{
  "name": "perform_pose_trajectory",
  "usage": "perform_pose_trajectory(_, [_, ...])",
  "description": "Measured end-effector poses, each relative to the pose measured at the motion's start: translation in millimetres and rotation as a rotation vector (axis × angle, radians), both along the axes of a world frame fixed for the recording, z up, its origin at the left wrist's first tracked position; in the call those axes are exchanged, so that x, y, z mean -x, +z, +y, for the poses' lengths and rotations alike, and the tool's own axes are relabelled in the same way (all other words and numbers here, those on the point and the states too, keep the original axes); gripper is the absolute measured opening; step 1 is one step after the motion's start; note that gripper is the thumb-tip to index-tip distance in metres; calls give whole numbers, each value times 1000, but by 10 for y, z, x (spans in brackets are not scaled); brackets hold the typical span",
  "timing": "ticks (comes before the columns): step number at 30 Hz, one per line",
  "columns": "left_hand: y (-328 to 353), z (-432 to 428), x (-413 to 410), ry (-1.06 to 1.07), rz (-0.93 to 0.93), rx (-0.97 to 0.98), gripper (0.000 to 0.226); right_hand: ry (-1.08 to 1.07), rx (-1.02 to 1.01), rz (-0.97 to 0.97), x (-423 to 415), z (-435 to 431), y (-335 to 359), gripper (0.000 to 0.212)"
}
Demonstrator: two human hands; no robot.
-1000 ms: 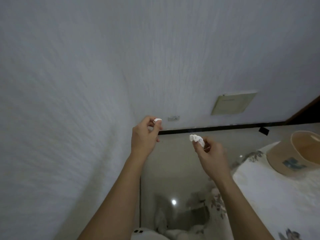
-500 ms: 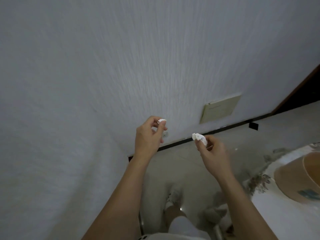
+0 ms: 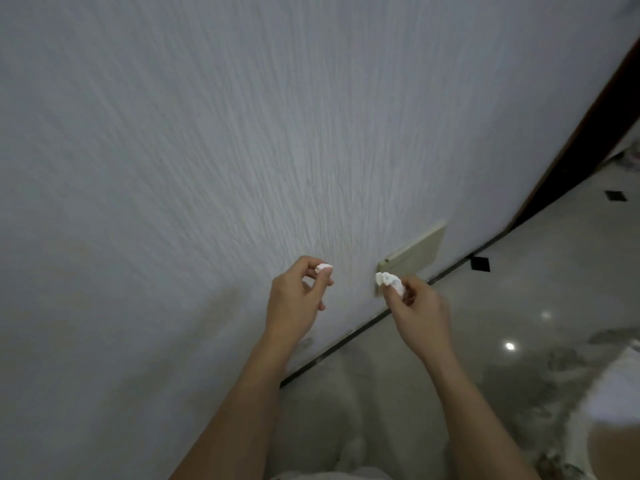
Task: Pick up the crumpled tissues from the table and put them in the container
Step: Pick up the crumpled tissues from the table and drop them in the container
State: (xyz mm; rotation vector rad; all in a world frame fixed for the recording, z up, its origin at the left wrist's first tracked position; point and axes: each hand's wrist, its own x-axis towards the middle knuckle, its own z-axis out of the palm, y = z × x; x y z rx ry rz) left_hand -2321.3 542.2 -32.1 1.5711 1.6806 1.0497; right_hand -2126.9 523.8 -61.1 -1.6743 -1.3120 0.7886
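My left hand [image 3: 294, 303] pinches a small crumpled white tissue [image 3: 323, 268] between thumb and fingertips, raised in front of the wall. My right hand [image 3: 415, 313] holds a larger crumpled white tissue [image 3: 389, 280] at its fingertips, a short way to the right of the left hand. Both hands are held up in the air, apart from each other. The container is out of view. Only a corner of the white floral tablecloth [image 3: 609, 393] shows at the lower right edge.
A textured white wall [image 3: 242, 150] fills most of the view. A beige plate [image 3: 415, 251] is fixed low on it. A dark skirting line [image 3: 346, 337] meets the glossy floor [image 3: 519, 306]. A dark door frame [image 3: 588, 133] runs up the right side.
The view has swung left and tilted; the container and most of the table have left the frame. Both hands keep the same grip on their tissues.
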Motion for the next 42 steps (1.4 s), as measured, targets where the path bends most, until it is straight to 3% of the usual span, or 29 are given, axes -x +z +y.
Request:
perform_pose_trajectory(4, [50,428,-349,-121,-32,-14,8,-99,3,-53,-357,277,120,27])
perform_pose_trajectory(12, [88,963,-1677,-535,-96,6,7,-529,2,-94,-1421,65,318,41])
perform_pose_trajectory(15, [36,977,-2338,-740,-84,33,10,-731,14,-110,-1801,-196,339,41])
perform_pose_trajectory(22, [-73,826,-3688,-1223,-73,39,5,-1131,118,-163,-2446,-957,332,13])
perform_pose_trajectory(30, [-57,473,-4759,-1728,-81,11,5,-1511,242,-174,-2661,-1428,360,20])
perform_pose_trajectory(36, [-165,232,-5060,-1991,-19,-86,7,-1638,349,-210,-2525,-1611,250,18])
perform_pose_trajectory(42, [-172,66,-5066,-2066,13,-193,6,-1644,454,-199,-2461,-1672,156,17])
